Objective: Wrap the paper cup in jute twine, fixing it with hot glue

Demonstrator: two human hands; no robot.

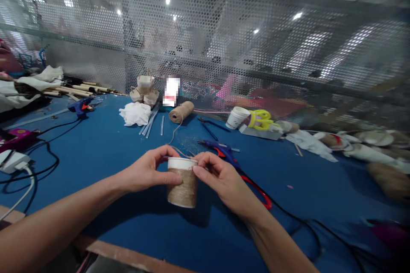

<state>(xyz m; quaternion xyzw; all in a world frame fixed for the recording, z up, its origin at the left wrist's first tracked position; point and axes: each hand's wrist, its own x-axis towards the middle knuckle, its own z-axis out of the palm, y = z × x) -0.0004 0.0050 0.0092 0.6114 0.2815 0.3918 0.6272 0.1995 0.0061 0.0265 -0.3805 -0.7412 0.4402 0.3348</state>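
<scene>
Gripping a wrapped cup (182,191), the left hand (150,169) half curls; the right hand (224,177) pinches at its rim (181,160).

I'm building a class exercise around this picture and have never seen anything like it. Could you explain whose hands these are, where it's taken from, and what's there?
There is no machine: the single picture comes from a camera worn on a person's head, looking forward and down, so both hands are the wearer's own. The left hand holds a cup wrapped in brown twine, with a white band bare below the rim. The right hand is at the rim's other side; whether it pinches the twine is too small to tell. A strand leads from the spool toward the cup. The blue table also bears two glue guns, a white cloth and, at right, yellow-handled scissors.
</scene>
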